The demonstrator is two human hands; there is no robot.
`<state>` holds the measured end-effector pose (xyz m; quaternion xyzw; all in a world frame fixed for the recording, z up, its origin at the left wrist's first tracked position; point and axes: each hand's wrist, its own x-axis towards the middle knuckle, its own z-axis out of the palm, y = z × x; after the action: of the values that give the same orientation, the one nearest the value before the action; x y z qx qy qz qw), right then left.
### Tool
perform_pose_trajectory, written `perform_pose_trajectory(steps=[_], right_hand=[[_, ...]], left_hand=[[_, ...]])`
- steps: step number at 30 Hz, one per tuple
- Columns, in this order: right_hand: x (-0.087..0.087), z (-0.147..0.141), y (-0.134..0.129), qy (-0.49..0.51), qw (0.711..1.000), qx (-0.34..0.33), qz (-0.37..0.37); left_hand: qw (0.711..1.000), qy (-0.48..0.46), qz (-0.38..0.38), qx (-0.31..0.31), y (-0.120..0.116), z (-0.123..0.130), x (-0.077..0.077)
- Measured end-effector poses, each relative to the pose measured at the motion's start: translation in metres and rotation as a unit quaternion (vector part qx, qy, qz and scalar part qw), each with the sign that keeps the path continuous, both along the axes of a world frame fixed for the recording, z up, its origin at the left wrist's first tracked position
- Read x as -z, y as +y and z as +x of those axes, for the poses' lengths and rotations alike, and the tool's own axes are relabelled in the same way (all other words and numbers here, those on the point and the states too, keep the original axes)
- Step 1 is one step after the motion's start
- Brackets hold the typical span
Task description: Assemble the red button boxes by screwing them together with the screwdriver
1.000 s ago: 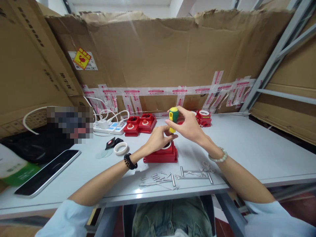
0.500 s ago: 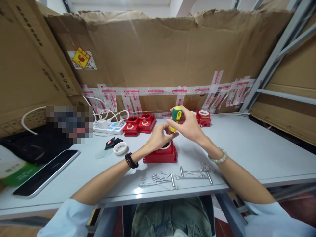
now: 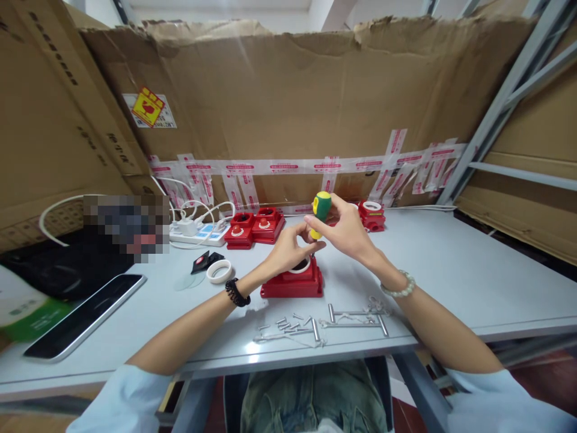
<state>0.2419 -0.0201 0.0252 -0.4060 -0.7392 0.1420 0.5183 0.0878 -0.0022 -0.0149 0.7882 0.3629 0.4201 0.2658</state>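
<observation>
My right hand (image 3: pixel 345 225) is closed around the green and yellow handle of a screwdriver (image 3: pixel 321 206), which stands nearly upright. Thumb and fingers of my left hand (image 3: pixel 288 248) close in at the lower end of the screwdriver, around its shaft. Below both hands a red housing (image 3: pixel 292 290) with a white ring (image 3: pixel 303 266) at its top rests on the table; my left hand partly covers it. The screwdriver's tip is hidden. In front of the housing lie several loose screws (image 3: pixel 283 323) and metal T-shaped rods (image 3: pixel 356 313) with thin cords.
Red housings (image 3: pixel 268 226) stand at the back left beside a white power strip (image 3: pixel 202 234) with cables; another red housing (image 3: pixel 373 218) is at the back right. Left lie a white ring (image 3: pixel 219 272), black packets (image 3: pixel 207 261) and a tablet (image 3: pixel 85 316). Cardboard (image 3: pixel 288 96) walls the back.
The screwdriver handle has turned, its yellow patch moving from the right side to the left. Both hands stay almost in place, with a slight shift of the left fingers.
</observation>
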Motion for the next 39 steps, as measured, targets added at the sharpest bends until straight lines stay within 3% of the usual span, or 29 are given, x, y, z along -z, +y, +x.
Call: perform_pose_trajectory(steps=[5,8,12,15,19,22,25,28,31,34,39], right_hand=[[0.001,0.001,0.001,0.004,1.0,-0.006,-0.002],[0.001,0.001,0.0,-0.005,1.0,0.007,-0.007],[0.0,0.001,-0.001,-0.013,1.0,0.008,-0.007],[0.0,0.001,-0.001,-0.016,1.0,0.001,-0.008],[0.0,0.0,-0.002,-0.009,1.0,-0.002,-0.004],[0.0,0.0,-0.003,-0.006,1.0,0.007,-0.001],[0.0,0.001,-0.003,-0.002,1.0,0.012,-0.005],[0.0,0.002,-0.003,0.0,1.0,0.014,-0.006],[0.0,0.003,-0.003,-0.002,1.0,0.014,-0.007],[0.0,0.002,-0.004,-0.009,1.0,0.02,-0.007],[-0.002,0.001,-0.006,-0.04,0.998,0.043,0.012]], left_hand=[[0.989,0.01,-0.077,0.123,0.0,-0.008,-0.007],[0.992,-0.002,-0.088,0.09,0.001,-0.006,-0.006],[1.0,-0.001,-0.012,0.028,0.002,-0.001,-0.003],[0.998,0.016,0.006,0.057,0.002,-0.004,-0.006],[0.99,0.034,-0.049,0.128,0.002,-0.01,-0.011],[0.993,0.012,-0.069,0.096,0.003,-0.008,-0.011],[0.999,0.001,-0.021,0.048,0.002,-0.005,-0.009],[0.996,0.025,0.004,0.09,0.0,-0.006,-0.013],[0.989,0.045,-0.032,0.136,-0.001,-0.009,-0.016],[0.993,0.028,-0.05,0.107,0.001,-0.008,-0.014],[0.998,0.004,-0.017,0.057,0.005,-0.006,-0.008]])
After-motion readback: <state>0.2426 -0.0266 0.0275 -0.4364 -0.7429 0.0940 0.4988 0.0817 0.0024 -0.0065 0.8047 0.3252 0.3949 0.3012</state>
